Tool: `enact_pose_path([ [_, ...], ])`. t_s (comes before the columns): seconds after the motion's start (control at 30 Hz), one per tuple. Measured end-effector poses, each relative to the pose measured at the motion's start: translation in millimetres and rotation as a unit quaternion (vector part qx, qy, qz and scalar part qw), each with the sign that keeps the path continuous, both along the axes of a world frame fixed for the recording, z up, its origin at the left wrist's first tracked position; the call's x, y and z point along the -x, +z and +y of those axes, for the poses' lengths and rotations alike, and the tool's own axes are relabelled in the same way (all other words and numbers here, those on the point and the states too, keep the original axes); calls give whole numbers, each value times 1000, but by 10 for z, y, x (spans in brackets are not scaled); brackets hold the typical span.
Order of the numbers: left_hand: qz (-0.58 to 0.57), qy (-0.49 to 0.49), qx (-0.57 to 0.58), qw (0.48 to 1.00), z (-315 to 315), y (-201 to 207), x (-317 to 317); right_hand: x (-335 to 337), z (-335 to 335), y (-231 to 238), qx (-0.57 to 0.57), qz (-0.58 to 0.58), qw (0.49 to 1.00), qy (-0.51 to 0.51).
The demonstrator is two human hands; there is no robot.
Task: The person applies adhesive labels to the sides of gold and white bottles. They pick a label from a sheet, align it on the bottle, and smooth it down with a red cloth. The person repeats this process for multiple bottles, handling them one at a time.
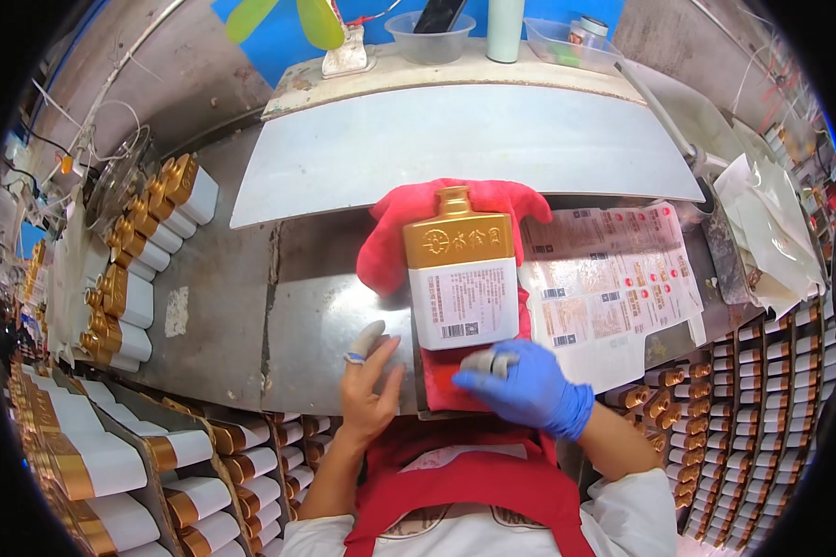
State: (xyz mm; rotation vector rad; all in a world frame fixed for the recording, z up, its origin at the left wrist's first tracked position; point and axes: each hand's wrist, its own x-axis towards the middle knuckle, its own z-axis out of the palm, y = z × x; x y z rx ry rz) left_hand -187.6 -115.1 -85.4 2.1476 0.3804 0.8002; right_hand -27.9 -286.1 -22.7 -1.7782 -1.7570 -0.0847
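Note:
A flat, square-shouldered bottle (464,302) lies on a red cloth bundle (534,206), its neck away from me. Its top is gold with raised characters; its white lower part carries a printed label. My left hand (372,385) is off the bottle's lower left corner, fingers apart and holding nothing; one fingertip wears a pale cover and a finger has a blue band. Just below the bottle's base, my right hand (529,385) in a blue glove has its fingers curled together, with grey covers on some. Whatever it may hold is hidden.
Right of the bottle lie label sheets (613,278). Similar bottles (139,223) stand along the left edge; racks of bottles (734,436) fill both lower sides. A white board (464,139) spans the back, below a plastic bowl (427,42) and a green-bladed fan (344,51).

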Motion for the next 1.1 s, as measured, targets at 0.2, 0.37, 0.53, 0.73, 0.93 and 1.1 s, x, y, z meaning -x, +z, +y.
enact_pose_path([
  [0.2, 1, 22, 51, 998, -167, 15, -397, -540, 787, 355, -165, -28, 984, -61],
  [0.37, 26, 17, 48, 998, -61, -233, -638, -56, 333, -101, -22, 192, 980, 50],
  [0.53, 28, 24, 112, 993, -88, -234, -701, -454, 244, 288, -173, 98, 973, -114],
  [0.73, 19, 9, 178, 984, -29, -321, -688, -219, -249, -118, 17, 341, 938, -66],
  [0.93, -56, 34, 91, 994, -10, 77, -618, -495, 8, 58, -249, 235, 927, -155],
  [1.1, -48, 57, -64, 995, -72, 403, -608, -18, -251, -74, -120, 400, 907, 50],
])
